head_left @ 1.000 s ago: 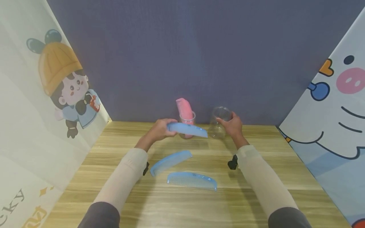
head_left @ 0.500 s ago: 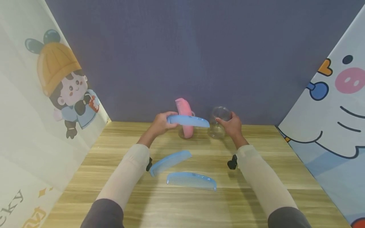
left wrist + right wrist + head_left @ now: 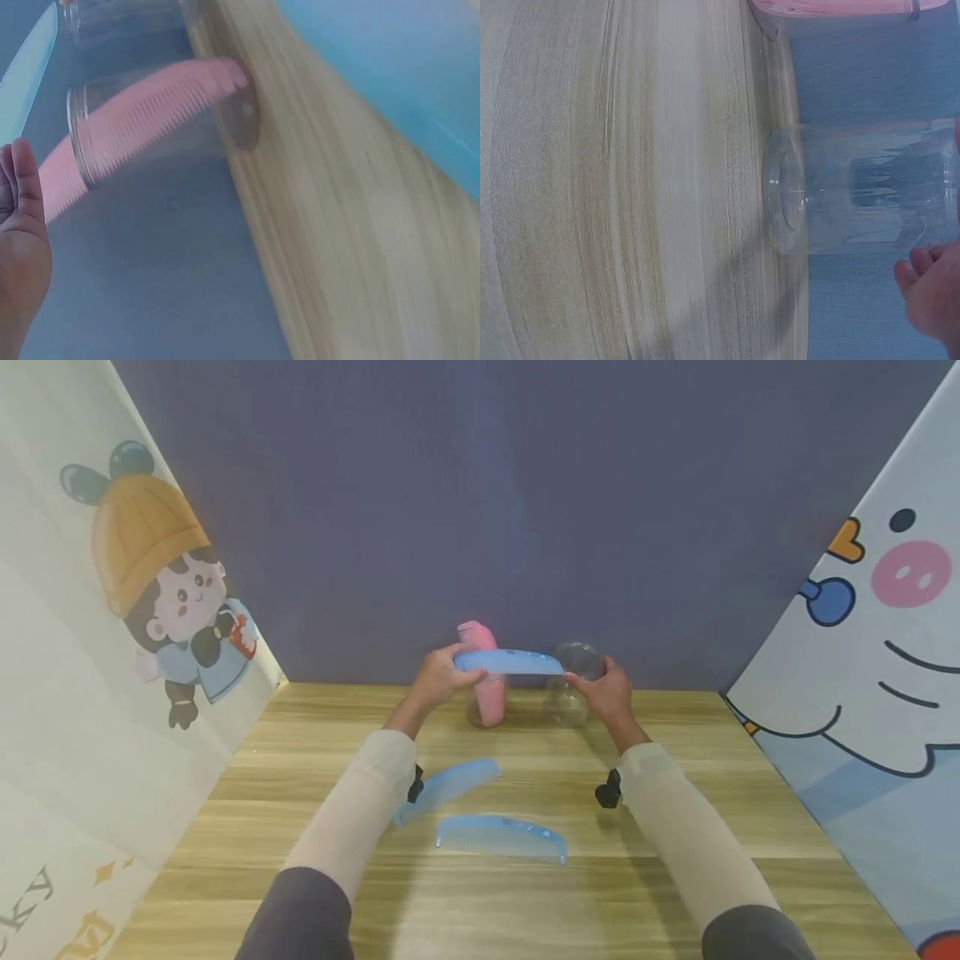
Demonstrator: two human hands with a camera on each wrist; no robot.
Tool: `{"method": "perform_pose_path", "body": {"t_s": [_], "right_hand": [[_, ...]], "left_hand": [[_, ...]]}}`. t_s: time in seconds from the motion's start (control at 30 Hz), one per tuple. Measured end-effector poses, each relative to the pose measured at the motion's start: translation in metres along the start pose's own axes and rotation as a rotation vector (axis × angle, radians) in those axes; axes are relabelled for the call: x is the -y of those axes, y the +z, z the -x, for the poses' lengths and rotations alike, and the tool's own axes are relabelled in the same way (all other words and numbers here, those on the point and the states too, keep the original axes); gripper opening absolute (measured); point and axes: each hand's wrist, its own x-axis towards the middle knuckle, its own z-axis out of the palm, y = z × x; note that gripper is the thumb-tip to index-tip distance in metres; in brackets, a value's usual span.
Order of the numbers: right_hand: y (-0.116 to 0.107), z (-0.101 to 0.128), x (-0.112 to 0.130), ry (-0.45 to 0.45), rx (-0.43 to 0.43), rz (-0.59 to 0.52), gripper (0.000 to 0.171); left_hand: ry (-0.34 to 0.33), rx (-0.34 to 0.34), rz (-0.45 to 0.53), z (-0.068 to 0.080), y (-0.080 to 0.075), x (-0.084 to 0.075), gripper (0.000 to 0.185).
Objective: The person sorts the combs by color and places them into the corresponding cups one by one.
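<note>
While level above the jars, blue comb (image 3: 510,662) in left-hand grip (image 3: 438,678), right-hand grip (image 3: 609,689) round clear jar (image 3: 567,693).

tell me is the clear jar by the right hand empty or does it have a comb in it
Empty: the clear jar shows only see-through walls, and the blue comb in the left hand is above its mouth.

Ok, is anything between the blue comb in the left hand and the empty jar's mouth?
Nothing visible. The blue comb is level, its tip beside the empty jar mouth; the pink comb sits in the neighbouring jar.
</note>
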Motion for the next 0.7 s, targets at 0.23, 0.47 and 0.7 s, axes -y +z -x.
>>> {"method": "perform_pose_path", "body": {"t_s": [0.23, 0.47, 0.7], "right_hand": [[0.0, 0.0, 0.001, -0.017, -0.015, 0.009, 0.099], [0.0, 0.001, 0.0, -0.031, -0.016, 0.01, 0.096], [0.0, 0.0, 0.0, -0.039, -0.037, 0.021, 0.089]], "left_hand": [[0.014, -0.007, 0.008, -0.011, 0.014, -0.014, 0.069], [0.04, -0.004, 0.003, -0.021, 0.026, -0.025, 0.069], [0.093, 0.087, 0.183, -0.025, 0.033, -0.034, 0.088]]}}
